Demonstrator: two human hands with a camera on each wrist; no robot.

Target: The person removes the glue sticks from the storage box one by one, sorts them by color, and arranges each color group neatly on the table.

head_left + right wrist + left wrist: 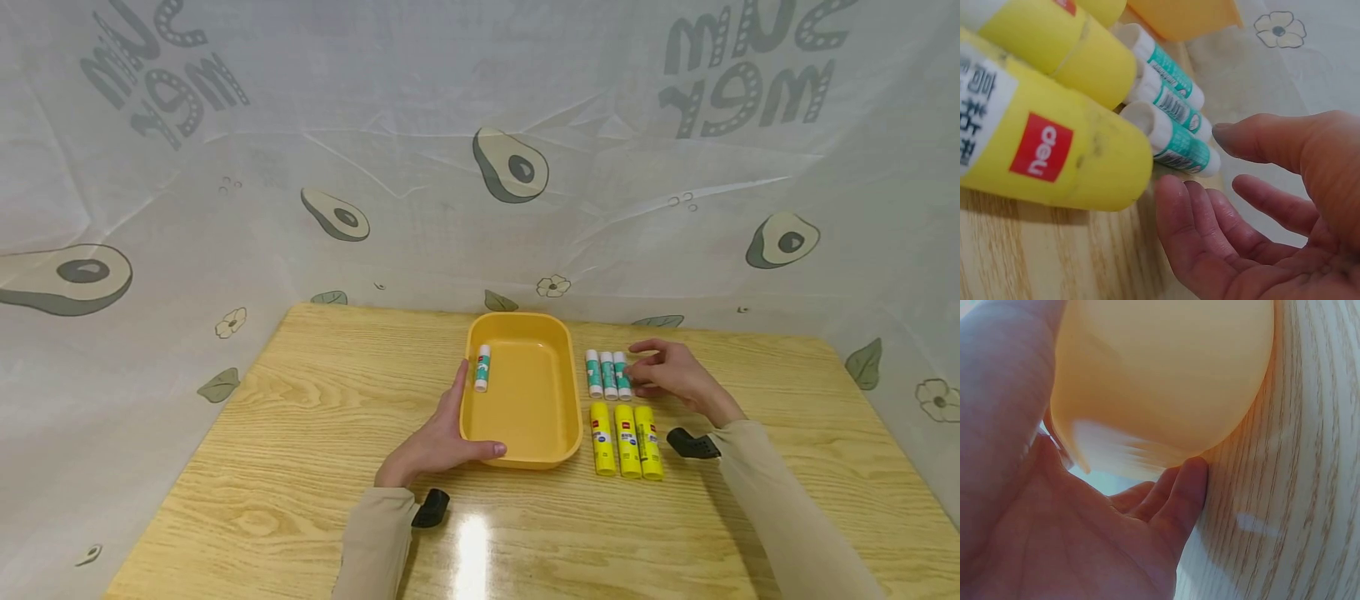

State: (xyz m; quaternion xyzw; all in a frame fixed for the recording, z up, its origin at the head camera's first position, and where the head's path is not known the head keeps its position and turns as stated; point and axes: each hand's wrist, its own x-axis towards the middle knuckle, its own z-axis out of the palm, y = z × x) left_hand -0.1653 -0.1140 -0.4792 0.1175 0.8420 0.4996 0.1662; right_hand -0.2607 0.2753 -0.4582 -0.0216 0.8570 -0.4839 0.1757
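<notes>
A yellow plastic tray (pixel 525 457) rests on the table, with one white-and-green glue stick (pixel 482 368) inside along its left wall. My left hand (pixel 435 437) grips the tray's near left corner, thumb at the front rim and fingers along the outer left side. In the left wrist view, fingertips (pixel 1192 472) touch the tray wall (pixel 1166 375). Right of the tray lie three white-and-green glue sticks (pixel 608 375) side by side. Beside the rightmost one is my right hand (pixel 671 373), its fingers loosely bent and parted, holding nothing in the right wrist view.
Three larger yellow glue sticks (pixel 627 442) lie in a row nearer me, below the green ones. The wooden table (pixel 315 433) meets a white cloth (pixel 420 250) printed with avocados at its back and sides.
</notes>
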